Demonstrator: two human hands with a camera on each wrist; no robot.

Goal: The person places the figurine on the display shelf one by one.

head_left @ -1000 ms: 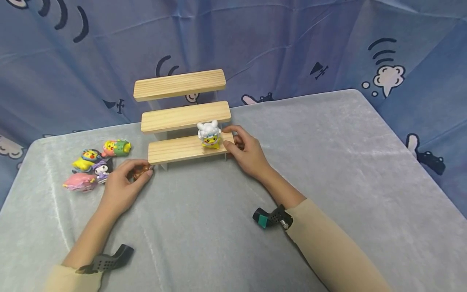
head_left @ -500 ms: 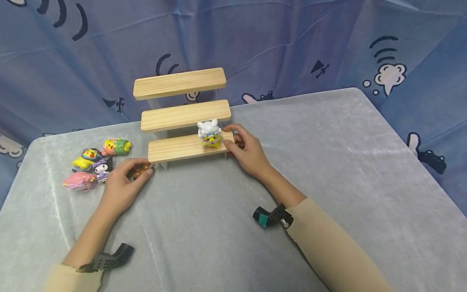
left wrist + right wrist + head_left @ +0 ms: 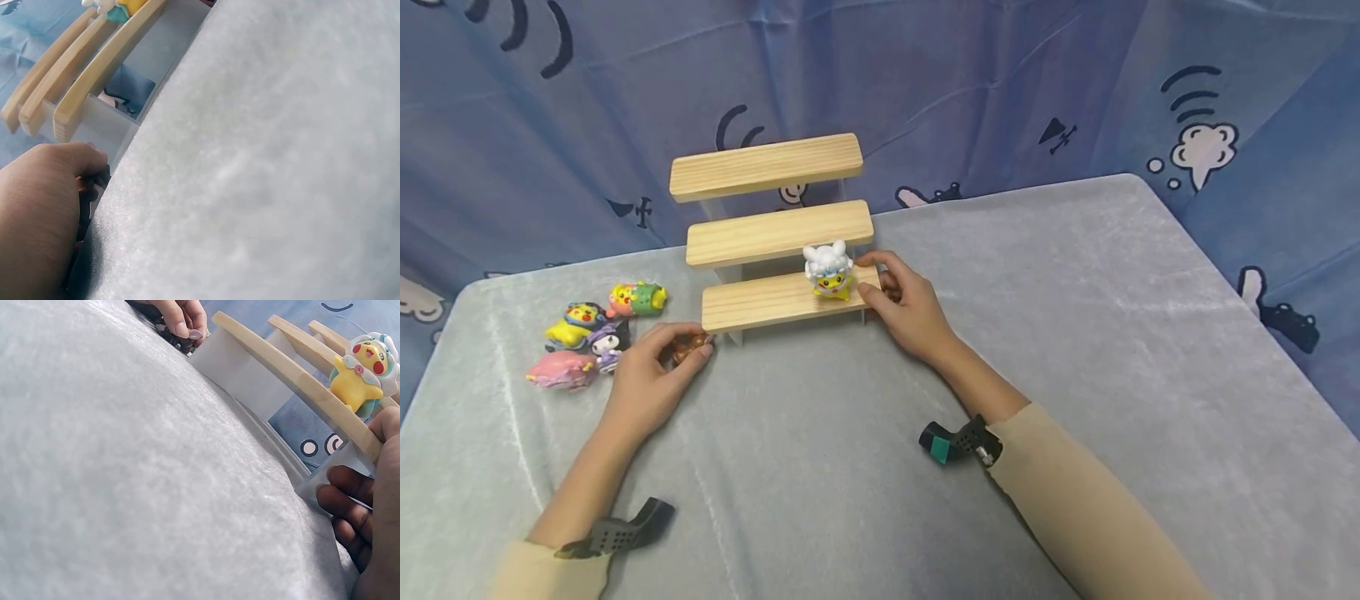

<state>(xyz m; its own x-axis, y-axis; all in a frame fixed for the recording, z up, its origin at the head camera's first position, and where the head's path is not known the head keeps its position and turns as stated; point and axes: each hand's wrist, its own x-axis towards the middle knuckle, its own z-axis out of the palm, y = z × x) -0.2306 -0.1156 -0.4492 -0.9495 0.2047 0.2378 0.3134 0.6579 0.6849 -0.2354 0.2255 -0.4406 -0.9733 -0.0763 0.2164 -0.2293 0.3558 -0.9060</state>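
Boards (image 3: 778, 233) of pale yellow wood, three of them, go up like stairs on the grey tabletop (image 3: 820, 467). They have round corners, thin stripes and cloudy sides (image 3: 240, 365) you can partly see through. Near the right end of the bottom board (image 3: 752, 306), a yellow toy (image 3: 359, 384) stands up. It has a puffy white hat, red cheeks, a wide open mouth and a pink button. The right hand (image 3: 917, 317) has its fingers bent around that end of the bottom board, grasping it. By the other end, the left hand (image 3: 651, 375) pinches a shiny brown toy (image 3: 687, 344), mostly hidden by the fingers. Farther left, a bunch of bright toys (image 3: 563, 371) lies close together, pink, yellow, purple and green.
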